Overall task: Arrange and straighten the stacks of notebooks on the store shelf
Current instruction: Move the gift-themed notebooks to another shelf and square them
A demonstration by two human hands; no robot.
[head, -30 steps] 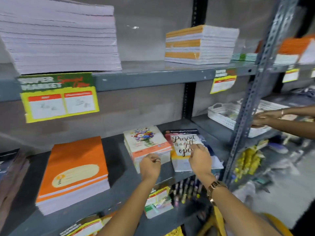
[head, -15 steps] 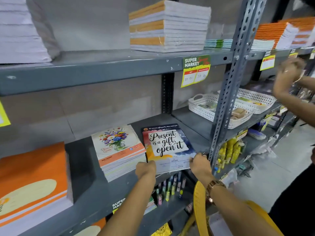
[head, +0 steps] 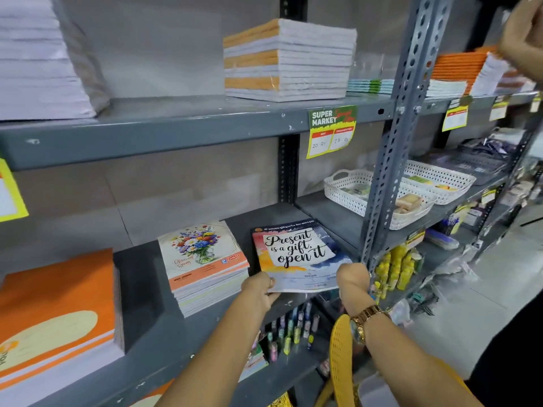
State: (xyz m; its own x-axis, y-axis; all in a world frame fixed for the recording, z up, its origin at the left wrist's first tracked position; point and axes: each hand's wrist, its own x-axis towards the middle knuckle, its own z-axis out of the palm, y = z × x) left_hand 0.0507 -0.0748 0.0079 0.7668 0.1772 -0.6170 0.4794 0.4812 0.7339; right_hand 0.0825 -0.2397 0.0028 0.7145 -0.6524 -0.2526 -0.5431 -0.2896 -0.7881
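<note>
On the grey middle shelf (head: 141,292) lies a low stack topped by the "Present is a gift, open it" notebook (head: 296,254). My left hand (head: 260,290) grips its front left corner. My right hand (head: 352,279) is closed on its front right corner, next to the shelf upright. Just left of it sits a taller stack with a flower-bouquet cover (head: 202,257), its lower books slightly fanned out. A big orange notebook stack (head: 55,312) fills the shelf's left end. On the upper shelf stand a white stack (head: 35,63) and an orange-and-white stack (head: 288,60).
A perforated steel upright (head: 390,160) stands right of my hand. White baskets (head: 352,192) sit on the neighbouring shelf. Pens (head: 291,333) fill the shelf below. Another person's hand (head: 523,33) reaches the top right shelf. A yellow plastic piece (head: 340,362) hangs by my right wrist.
The view has swung right and closer. Both my hands went from the top of the "Present is a gift" stack to its front corners; the cover now lies squarer. The other person's hand rose.
</note>
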